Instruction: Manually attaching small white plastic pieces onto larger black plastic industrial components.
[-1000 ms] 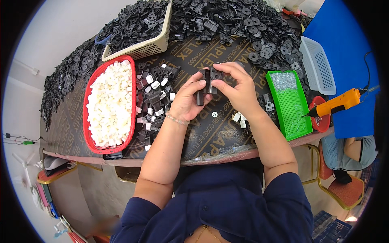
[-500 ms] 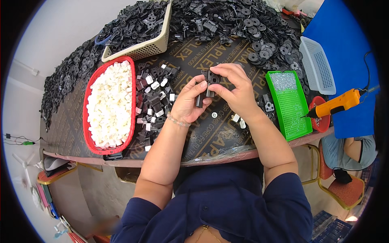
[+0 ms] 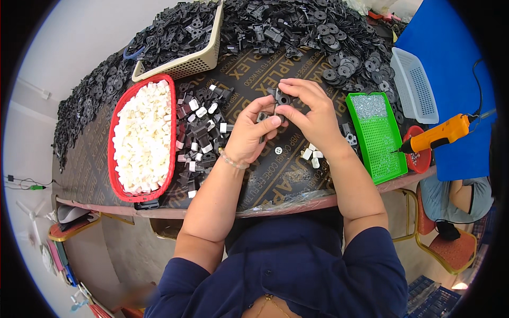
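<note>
Heaps of black plastic parts (image 3: 85,100) are seen along the far left edge of the tabletop (image 3: 275,180). Just right of them a red oval tray (image 3: 117,180) filled with small white plastic pieces (image 3: 142,138) is laid, with a beige basket (image 3: 183,63) of more black parts beyond it. Between the tray and the hands a scatter of black-and-white assembled pieces (image 3: 204,132) is spread on the brown board.

The left hand (image 3: 249,135) is curled, its thumb and fingers pinched on a small black part (image 3: 281,99), which is held above the middle of the tabletop. The right hand (image 3: 313,114) is closed on the same part from above and from the right, its fingertips meeting those of the left hand.

A few small white pieces (image 3: 312,155) are left on the board just below the right wrist. Further right a green tray (image 3: 377,135) of tiny screws is set, then a red bowl (image 3: 421,156) with an orange power screwdriver (image 3: 437,135) resting over it, and a pale perforated basket (image 3: 419,90) on a blue surface.
</note>
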